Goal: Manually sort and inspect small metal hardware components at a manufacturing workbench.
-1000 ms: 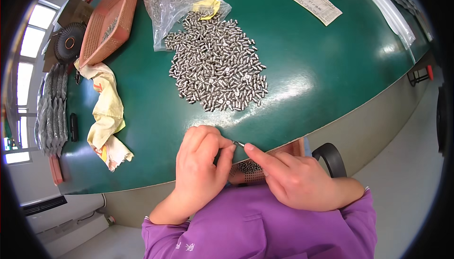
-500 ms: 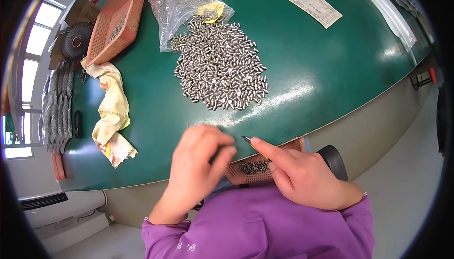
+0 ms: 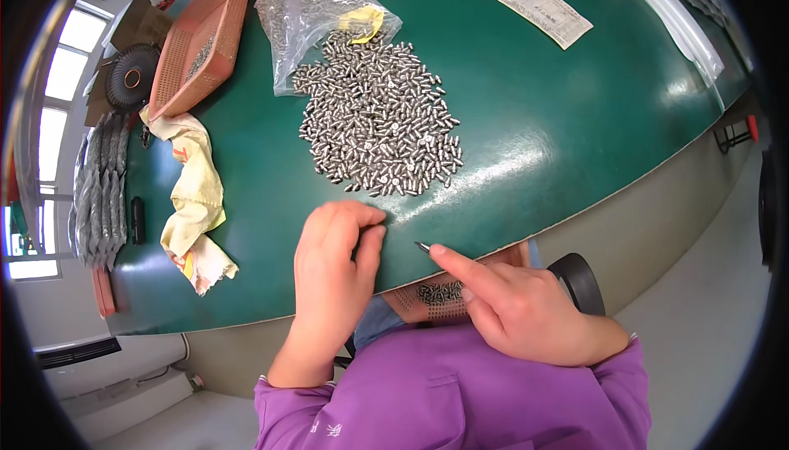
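My left hand (image 3: 335, 257) is over the green tabletop just in front of a pile of small metal parts (image 3: 378, 121). Its thumb and bent fingers come together in a pinch; whatever may be between the tips is too small to make out. To its right, my right hand (image 3: 522, 306) closes around a slim tool with a dark, pointed tip (image 3: 422, 247). The index finger lies stretched along that tool, whose rear part the hand hides. The tip points up and left, apart from my left hand. The parts are short, silvery and cylindrical with tapered ends.
A clear plastic bag (image 3: 316, 6) of parts lies behind the pile. Left are a pink basket (image 3: 205, 55), a yellowish cloth (image 3: 196, 187), packed grey bags (image 3: 100, 195) and a black marker (image 3: 137, 220). A paper slip (image 3: 544, 13) lies far right. Another basket (image 3: 444, 306) sits below the table edge.
My left hand has moved up and slightly left, closer to the pile and away from the tool. My right hand and the tool have barely shifted.
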Tool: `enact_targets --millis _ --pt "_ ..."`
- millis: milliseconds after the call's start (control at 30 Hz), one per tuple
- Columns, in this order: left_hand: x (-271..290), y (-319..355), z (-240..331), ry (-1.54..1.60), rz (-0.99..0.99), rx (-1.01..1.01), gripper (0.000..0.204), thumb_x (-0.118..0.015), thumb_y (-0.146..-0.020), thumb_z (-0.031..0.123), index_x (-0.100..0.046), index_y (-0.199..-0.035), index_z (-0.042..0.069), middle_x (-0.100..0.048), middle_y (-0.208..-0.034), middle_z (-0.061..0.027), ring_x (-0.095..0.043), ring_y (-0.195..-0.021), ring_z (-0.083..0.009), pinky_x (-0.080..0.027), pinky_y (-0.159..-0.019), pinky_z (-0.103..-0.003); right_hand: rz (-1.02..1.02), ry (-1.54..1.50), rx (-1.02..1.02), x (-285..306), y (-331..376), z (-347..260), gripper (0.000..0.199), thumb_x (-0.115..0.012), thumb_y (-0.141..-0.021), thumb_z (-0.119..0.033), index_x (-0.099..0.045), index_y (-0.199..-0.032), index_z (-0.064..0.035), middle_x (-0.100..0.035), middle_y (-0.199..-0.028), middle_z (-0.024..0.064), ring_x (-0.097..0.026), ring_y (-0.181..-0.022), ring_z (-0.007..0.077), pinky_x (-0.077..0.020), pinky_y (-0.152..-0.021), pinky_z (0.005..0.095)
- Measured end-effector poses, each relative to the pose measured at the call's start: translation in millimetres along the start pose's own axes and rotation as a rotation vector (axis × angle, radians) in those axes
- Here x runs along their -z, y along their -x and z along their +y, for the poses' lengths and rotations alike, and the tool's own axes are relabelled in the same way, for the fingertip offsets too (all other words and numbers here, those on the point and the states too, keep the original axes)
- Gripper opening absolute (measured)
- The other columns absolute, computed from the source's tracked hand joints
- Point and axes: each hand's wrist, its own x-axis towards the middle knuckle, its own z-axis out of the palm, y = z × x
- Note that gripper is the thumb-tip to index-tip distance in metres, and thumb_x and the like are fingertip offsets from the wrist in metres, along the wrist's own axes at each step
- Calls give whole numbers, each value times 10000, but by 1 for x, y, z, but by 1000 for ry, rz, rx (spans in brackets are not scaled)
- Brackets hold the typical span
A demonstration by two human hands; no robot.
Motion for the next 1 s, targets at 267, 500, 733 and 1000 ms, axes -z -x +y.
enact_targets --millis 267,500,733,1000 --pt "-4 21 9 236 -47 112 520 -784 -781 -58 -615 -1264 34 -726 -899 -31 -668 -854 -170 -526 -778 -306 -69 102 23 0 1 -6 669 -683 -791 -48 -565 -1450 -74 -596 -809 44 -619 -648 173 -549 -610 315" --pt "-6 22 6 245 -34 111 558 -790 -791 -59 -597 -1307 31 -738 -890 -7 -676 -845 -97 -516 -778 -252 16 165 96 -8 0 -4 637 -682 -792 -59 -585 -1421 -47 -592 -823 49 -620 -601 177 -541 -549 318" --pt "-8 21 5 309 -16 138 479 -823 -754 -42 -656 -1197 32 -739 -857 -31 -669 -836 -208 -561 -737 -323 -79 149 85 -3 -2 -7 651 -668 -811 -82 -548 -1448 -19 -576 -745 74 -598 -533 194 -523 -496 338" --pt "-9 20 7 334 13 157 456 -830 -755 -35 -659 -1172 34 -741 -852 -38 -677 -832 -208 -563 -742 -334 -51 140 69 -7 0 -6 678 -661 -804 -65 -526 -1467 -22 -560 -713 66 -584 -519 199 -512 -483 342"
